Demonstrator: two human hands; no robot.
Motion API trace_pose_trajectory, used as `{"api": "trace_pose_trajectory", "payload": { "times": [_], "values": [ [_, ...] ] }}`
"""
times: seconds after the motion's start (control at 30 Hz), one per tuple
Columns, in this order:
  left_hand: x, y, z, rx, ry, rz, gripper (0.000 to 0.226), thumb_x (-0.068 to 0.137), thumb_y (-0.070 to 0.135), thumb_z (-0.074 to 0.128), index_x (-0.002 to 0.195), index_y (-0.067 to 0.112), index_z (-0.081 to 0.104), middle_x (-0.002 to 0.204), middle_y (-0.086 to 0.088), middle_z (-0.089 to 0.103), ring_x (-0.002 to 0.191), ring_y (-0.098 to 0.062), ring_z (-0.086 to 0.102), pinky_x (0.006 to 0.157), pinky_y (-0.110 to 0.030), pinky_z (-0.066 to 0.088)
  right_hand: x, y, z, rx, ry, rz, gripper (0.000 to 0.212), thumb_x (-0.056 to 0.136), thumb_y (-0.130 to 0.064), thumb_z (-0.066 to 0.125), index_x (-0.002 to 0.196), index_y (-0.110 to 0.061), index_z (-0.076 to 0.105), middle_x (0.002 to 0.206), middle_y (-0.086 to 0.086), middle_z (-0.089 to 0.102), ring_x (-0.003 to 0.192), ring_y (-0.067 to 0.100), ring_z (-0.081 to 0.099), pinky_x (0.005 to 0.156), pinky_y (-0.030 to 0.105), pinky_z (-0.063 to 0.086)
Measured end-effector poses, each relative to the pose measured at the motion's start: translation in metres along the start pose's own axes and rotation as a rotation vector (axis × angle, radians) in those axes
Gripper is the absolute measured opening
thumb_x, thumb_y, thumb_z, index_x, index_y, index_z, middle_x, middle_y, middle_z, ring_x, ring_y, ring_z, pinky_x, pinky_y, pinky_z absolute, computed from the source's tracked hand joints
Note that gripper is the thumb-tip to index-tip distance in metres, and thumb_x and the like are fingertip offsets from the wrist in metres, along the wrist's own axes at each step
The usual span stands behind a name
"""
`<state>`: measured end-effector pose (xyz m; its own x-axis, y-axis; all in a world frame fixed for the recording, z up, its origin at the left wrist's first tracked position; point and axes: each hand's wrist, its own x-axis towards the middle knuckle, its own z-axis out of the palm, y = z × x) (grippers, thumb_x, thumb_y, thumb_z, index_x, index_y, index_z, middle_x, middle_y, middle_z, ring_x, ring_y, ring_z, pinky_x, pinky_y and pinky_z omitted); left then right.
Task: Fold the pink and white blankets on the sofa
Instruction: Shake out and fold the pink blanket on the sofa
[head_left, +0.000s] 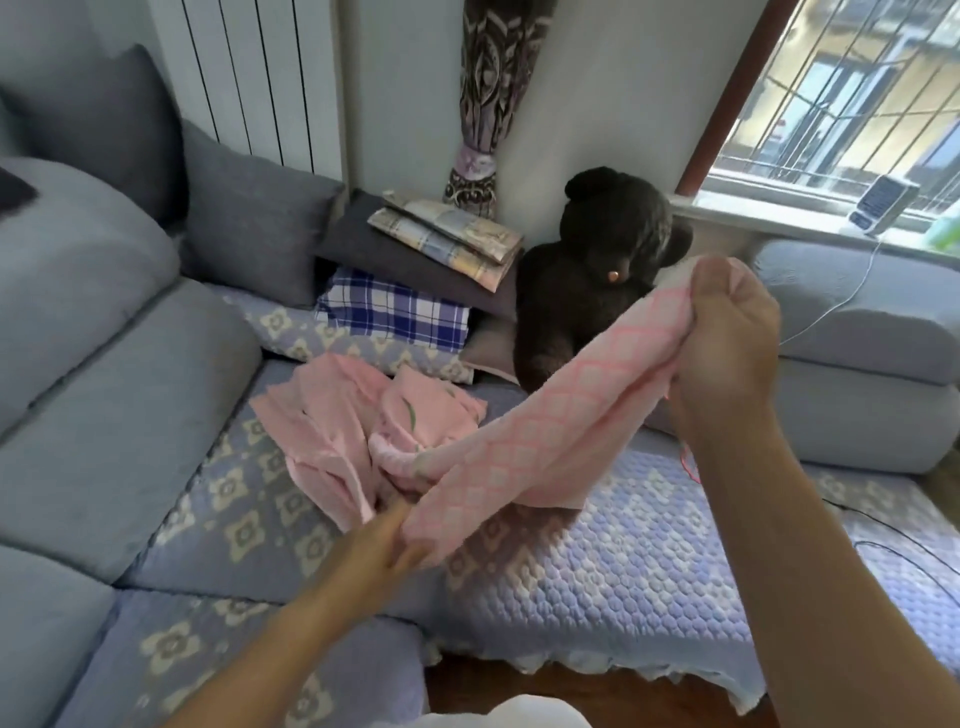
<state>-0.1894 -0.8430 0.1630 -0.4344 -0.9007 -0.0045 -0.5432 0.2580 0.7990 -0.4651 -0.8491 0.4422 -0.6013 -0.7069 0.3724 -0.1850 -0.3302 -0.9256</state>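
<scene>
Above quilted sofa (597, 571), both hands' fingers (737, 291) pinch waffle-checked pink blanket (524, 436), stretched taut

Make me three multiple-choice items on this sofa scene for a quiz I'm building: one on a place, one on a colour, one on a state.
1. Where is the dark teddy bear?
A. in the sofa corner by the window
B. on the floor
C. on the radiator

2. What colour is the checked pillow under the grey cushion?
A. red and yellow
B. blue and white
C. green

3. How is the diamond-patterned pink blanket held?
A. lying flat, untouched
B. left hand only
C. both hands

Key: 1 A, it leans there; 2 B, its plaid shows; 3 C, right hand raised, left hand low.
</scene>
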Motion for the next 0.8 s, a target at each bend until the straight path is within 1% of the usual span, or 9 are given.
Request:
{"api": "trace_pose_trajectory", "payload": {
  "times": [0.1, 0.17, 0.3, 0.4, 0.57, 0.63, 0.67, 0.73, 0.8],
  "values": [
    [-0.007, -0.028, 0.013, -0.173, -0.09, -0.089, 0.03, 0.099, 0.03, 0.055, 0.11, 0.057, 0.062, 0.114, 0.019, 0.07, 0.113, -0.009, 0.064, 0.096, -0.031, 0.049, 0.023, -0.01, 0.027, 0.032, 0.027, 0.029, 0.039, 0.102, -0.029, 0.049, 0.064, -0.024, 0.053, 0.066, -0.001, 0.051, 0.069, 0.018, 0.05, 0.066, 0.035, 0.048],
    [-0.01, -0.039, 0.013, -0.238, -0.071, -0.177, 0.034, 0.103, 0.018, 0.053, 0.098, 0.046, 0.071, 0.104, 0.017, 0.072, 0.104, -0.012, 0.065, 0.091, -0.034, 0.048, 0.035, -0.011, 0.04, 0.016, 0.059, 0.026, 0.036, 0.103, -0.03, 0.048, 0.068, -0.024, 0.052, 0.071, 0.001, 0.052, 0.07, 0.016, 0.052, 0.066, 0.03, 0.048],
    [-0.01, -0.039, -0.019, -0.157, 0.112, -0.238, 0.028, 0.102, 0.038, 0.05, 0.074, 0.037, 0.049, 0.076, 0.015, 0.058, 0.077, -0.01, 0.056, 0.071, -0.031, 0.045, 0.06, -0.01, 0.036, 0.036, 0.175, 0.085, 0.018, 0.104, -0.031, 0.048, 0.106, -0.017, 0.059, 0.095, -0.001, 0.062, 0.084, 0.01, 0.061, 0.071, 0.021, 0.053],
    [-0.01, -0.03, -0.042, -0.095, 0.275, -0.155, 0.039, 0.098, 0.051, 0.035, 0.068, 0.025, 0.036, 0.059, 0.01, 0.042, 0.057, -0.005, 0.041, 0.058, -0.032, 0.033, 0.07, -0.01, 0.031, 0.09, 0.301, 0.083, 0.017, 0.102, -0.027, 0.048, 0.097, -0.017, 0.061, 0.085, -0.004, 0.061, 0.076, 0.007, 0.06, 0.067, 0.018, 0.052],
    [-0.004, 0.0, -0.084, -0.144, 0.416, -0.11, 0.037, 0.103, 0.033, 0.044, 0.069, 0.019, 0.043, 0.061, 0.009, 0.043, 0.059, -0.01, 0.041, 0.053, -0.021, 0.03, 0.083, 0.015, 0.013, -0.111, 0.416, 0.108, 0.029, 0.101, -0.032, 0.043, 0.082, -0.017, 0.062, 0.084, 0.005, 0.063, 0.071, 0.009, 0.056, 0.075, 0.029, 0.057],
    [-0.002, 0.023, -0.106, -0.133, 0.397, -0.047, 0.036, 0.103, 0.032, 0.047, 0.069, 0.022, 0.046, 0.061, 0.01, 0.048, 0.058, -0.005, 0.042, 0.053, -0.019, 0.032, 0.077, 0.022, 0.004, -0.27, 0.294, 0.152, 0.034, 0.099, -0.029, 0.047, 0.095, -0.002, 0.067, 0.079, 0.013, 0.063, 0.058, 0.005, 0.048, 0.057, 0.017, 0.05],
    [-0.001, 0.038, -0.114, -0.116, 0.357, 0.01, 0.034, 0.102, 0.035, 0.048, 0.069, 0.025, 0.051, 0.063, 0.013, 0.053, 0.059, -0.004, 0.047, 0.055, -0.018, 0.035, 0.067, 0.023, 0.005, -0.344, 0.135, 0.164, 0.032, 0.098, -0.028, 0.051, 0.097, -0.001, 0.069, 0.069, 0.007, 0.062, 0.051, 0.003, 0.047, 0.048, 0.014, 0.044],
    [0.003, 0.069, -0.119, -0.075, 0.217, 0.089, 0.03, 0.102, 0.04, 0.05, 0.083, 0.023, 0.066, 0.078, 0.01, 0.068, 0.073, -0.007, 0.06, 0.068, -0.024, 0.048, 0.032, 0.025, 0.021, -0.425, -0.302, 0.156, 0.019, 0.096, -0.023, 0.062, 0.09, -0.009, 0.074, 0.06, -0.005, 0.062, 0.046, 0.002, 0.049, 0.043, 0.015, 0.04],
    [0.006, 0.096, -0.117, -0.036, 0.073, 0.15, 0.033, 0.102, 0.04, 0.052, 0.092, 0.013, 0.068, 0.083, -0.003, 0.069, 0.076, -0.018, 0.062, 0.07, -0.037, 0.05, -0.01, 0.035, 0.043, -0.521, -0.77, 0.106, 0.018, 0.091, -0.022, 0.072, 0.108, -0.023, 0.076, 0.083, -0.014, 0.072, 0.061, -0.006, 0.061, 0.055, 0.012, 0.046]
  ]
}}
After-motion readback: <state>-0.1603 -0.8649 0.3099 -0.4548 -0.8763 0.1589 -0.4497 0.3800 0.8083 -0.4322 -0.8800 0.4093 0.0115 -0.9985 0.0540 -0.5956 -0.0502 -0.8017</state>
